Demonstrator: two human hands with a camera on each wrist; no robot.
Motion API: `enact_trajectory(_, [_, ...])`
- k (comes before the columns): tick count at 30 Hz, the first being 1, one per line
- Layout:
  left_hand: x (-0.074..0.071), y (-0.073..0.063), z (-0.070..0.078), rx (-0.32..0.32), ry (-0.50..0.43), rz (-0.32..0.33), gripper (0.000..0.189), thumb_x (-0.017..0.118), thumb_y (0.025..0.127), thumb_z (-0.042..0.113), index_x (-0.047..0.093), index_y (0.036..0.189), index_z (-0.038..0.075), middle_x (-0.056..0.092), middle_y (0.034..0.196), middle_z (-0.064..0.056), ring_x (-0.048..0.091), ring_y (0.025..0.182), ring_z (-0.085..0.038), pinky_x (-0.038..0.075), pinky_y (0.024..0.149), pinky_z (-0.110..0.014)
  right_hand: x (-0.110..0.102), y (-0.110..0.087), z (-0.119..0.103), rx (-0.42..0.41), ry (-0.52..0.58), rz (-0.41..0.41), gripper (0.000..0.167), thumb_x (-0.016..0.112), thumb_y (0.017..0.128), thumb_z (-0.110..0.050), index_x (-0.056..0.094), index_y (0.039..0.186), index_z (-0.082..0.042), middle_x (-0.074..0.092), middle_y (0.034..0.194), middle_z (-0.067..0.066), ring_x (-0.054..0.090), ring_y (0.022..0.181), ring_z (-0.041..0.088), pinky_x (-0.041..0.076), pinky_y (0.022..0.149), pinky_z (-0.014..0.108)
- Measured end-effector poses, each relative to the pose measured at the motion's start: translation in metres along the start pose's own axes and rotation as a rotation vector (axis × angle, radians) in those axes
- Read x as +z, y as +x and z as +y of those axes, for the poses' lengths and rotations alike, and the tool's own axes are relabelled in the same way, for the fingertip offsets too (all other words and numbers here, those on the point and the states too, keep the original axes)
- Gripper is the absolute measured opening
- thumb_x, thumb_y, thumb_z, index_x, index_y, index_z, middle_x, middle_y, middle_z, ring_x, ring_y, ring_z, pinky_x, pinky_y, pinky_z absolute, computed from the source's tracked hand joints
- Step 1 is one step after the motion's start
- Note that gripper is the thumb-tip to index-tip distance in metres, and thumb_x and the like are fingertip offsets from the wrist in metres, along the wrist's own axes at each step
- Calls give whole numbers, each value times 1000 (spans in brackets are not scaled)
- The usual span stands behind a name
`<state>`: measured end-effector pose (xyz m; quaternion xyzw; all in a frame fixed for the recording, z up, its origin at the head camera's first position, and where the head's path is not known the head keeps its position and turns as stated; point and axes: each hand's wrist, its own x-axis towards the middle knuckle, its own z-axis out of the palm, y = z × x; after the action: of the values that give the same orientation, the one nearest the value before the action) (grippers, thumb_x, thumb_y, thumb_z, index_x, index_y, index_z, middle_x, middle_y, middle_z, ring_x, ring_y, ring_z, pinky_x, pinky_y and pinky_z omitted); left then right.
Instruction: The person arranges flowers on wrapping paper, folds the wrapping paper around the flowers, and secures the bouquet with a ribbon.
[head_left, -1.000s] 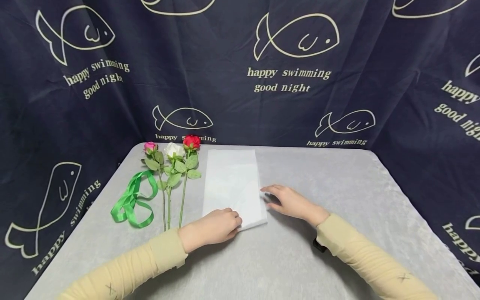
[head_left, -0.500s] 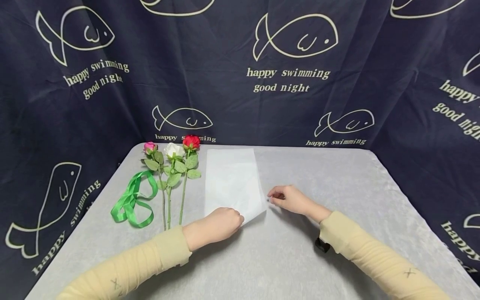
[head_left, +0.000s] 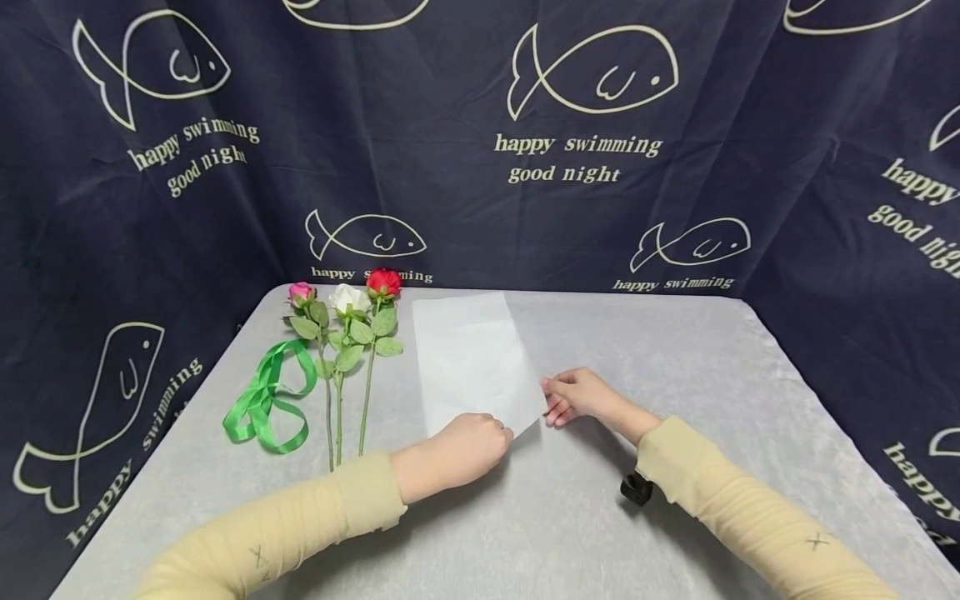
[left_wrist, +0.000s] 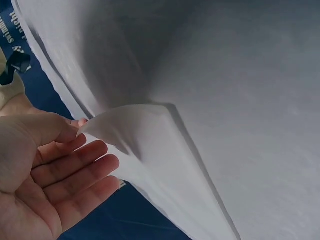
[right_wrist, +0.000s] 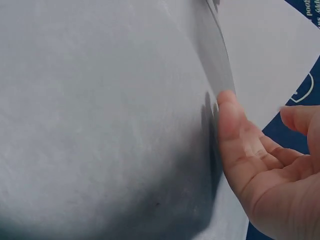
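Observation:
A thin white sheet of wrapping paper (head_left: 472,354) lies in the middle of the table, its near right part lifted and slanted. My left hand (head_left: 465,450) pinches the sheet's near edge between thumb and forefinger, and the other fingers show below it in the left wrist view (left_wrist: 60,170). At the right edge my right hand (head_left: 581,396) touches the sheet with its fingertips. In the right wrist view, the thumb of the right hand (right_wrist: 270,165) stands apart from the forefinger, which rests against the paper edge.
Left of the paper lie a pink rose (head_left: 302,293), a white rose (head_left: 349,298) and a red rose (head_left: 384,283), stems toward the near side. A looped green ribbon (head_left: 258,408) lies farther left. A patterned dark blue curtain (head_left: 465,167) surrounds the grey-covered table (head_left: 675,358).
My left hand has moved right, drawing the lifted near edge of the paper with it. My right hand, briefly off the paper, has come back to its right edge. Roses and ribbon have stayed put.

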<state>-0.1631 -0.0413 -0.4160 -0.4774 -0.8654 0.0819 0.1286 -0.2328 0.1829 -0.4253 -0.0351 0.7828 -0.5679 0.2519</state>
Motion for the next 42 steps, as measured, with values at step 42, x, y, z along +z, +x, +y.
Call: enact_trajectory(42, [8, 23, -26, -186, -273, -185, 33, 76, 78, 25, 67, 107, 11, 65, 97, 1, 61, 87, -13, 51, 74, -21, -46, -15, 7, -192, -552, 422, 20, 66, 87, -23, 66, 83, -4, 63, 76, 1, 49, 72, 16, 39, 70, 29])
